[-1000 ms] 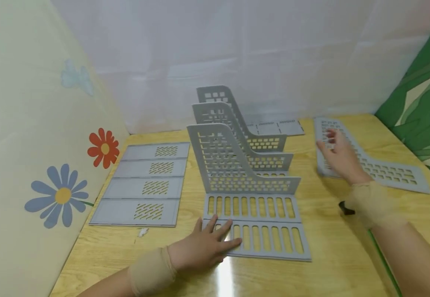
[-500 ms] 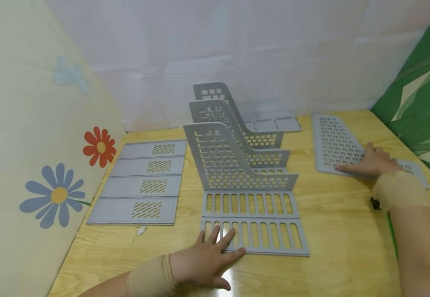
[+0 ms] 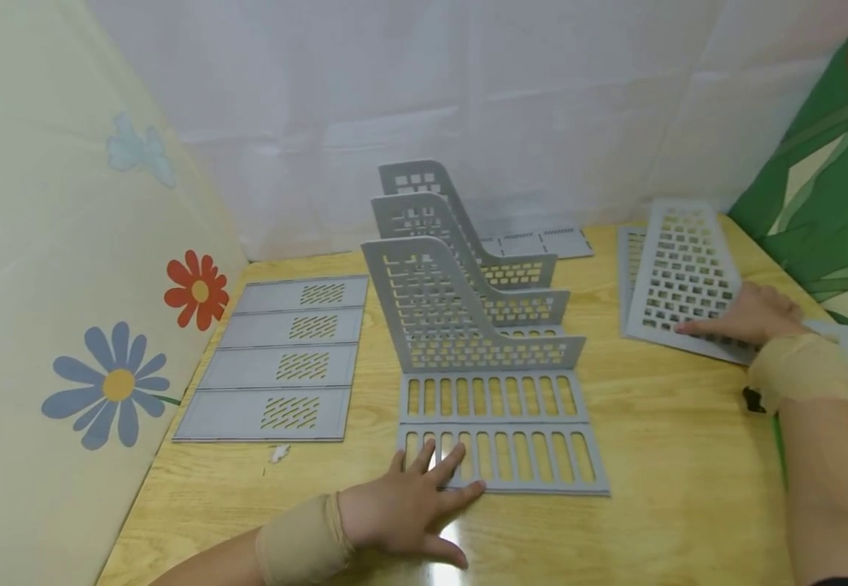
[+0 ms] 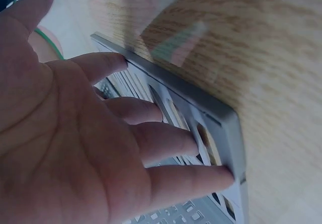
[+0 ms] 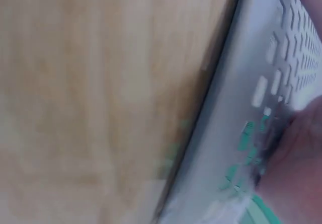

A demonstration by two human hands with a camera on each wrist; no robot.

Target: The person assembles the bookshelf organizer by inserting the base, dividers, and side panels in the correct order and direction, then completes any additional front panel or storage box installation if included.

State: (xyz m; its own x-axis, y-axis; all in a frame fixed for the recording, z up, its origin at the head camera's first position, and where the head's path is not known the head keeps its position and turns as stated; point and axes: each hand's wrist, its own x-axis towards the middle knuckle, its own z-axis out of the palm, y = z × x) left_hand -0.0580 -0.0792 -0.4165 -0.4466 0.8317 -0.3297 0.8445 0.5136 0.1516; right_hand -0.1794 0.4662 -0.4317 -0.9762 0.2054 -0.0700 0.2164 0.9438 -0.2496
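In the head view my left hand (image 3: 402, 509) lies with fingers spread on the front edge of a grey slotted base panel (image 3: 497, 424). The left wrist view shows its fingertips touching that panel's rim (image 4: 201, 100). Three L-shaped perforated dividers (image 3: 442, 303) stand upright on the base, one behind another. At the right, my right hand (image 3: 754, 316) grips a loose grey perforated side panel (image 3: 688, 273), thumb across its lower part. This panel is tilted askew over a similar panel (image 3: 625, 273) lying beneath. Its perforations are close up in the right wrist view (image 5: 261, 90).
A flat grey panel (image 3: 212, 415) in four sections, with slanted cut-outs, lies at the left. Another flat grey piece (image 3: 566, 244) is behind the dividers against the white backdrop (image 3: 541, 106). A small white scrap (image 3: 280, 453) sits on the wooden table (image 3: 658, 505).
My right hand has moved right and down along the loose panels and taken hold of the top one, which is now turned and raised off the lower one. My left hand stays on the base.
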